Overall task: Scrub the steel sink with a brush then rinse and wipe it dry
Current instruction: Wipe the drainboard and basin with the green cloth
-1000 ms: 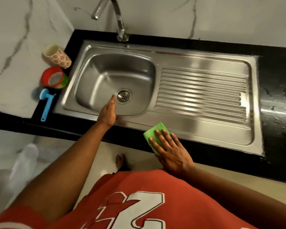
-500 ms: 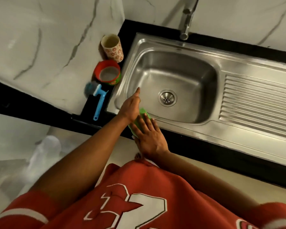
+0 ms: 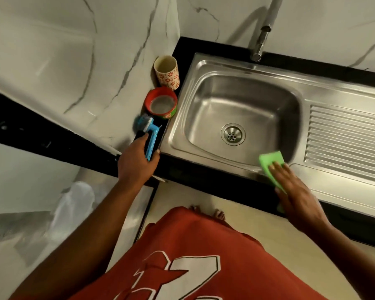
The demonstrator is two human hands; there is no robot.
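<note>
1. The left hand [image 3: 136,161] lies over the near end of the blue brush [image 3: 150,137], with fingers curled along the handle's far-left side and the thumb at its right side; it grips the handle while the brush rests on the black bench [image 3: 204,178].
2. The right hand [image 3: 294,191] is flat, its fingers straight and spread, pressing a green cloth [image 3: 270,162] onto the near rim of the steel sink [image 3: 243,118] (the cloth's far end sticks out past the fingertips and overhangs the basin edge).
3. The brush's long axis runs from the left hand away from the person, tilted a little leftward; the bristled head points away, beyond the fingers, and the handle end pokes out at the palm.
4. The sink sits between the two hands and beyond them, its drain [image 3: 233,134] beyond and left of the right hand, its ribbed drainboard [image 3: 346,135] beyond that hand to the right.
5. Just beyond the brush head stands a red tub [image 3: 160,102], and beyond that a flowered cup [image 3: 167,72], both left of the basin.
6. A steel tap [image 3: 261,37] rises at the sink's far edge, well beyond both hands.
</note>
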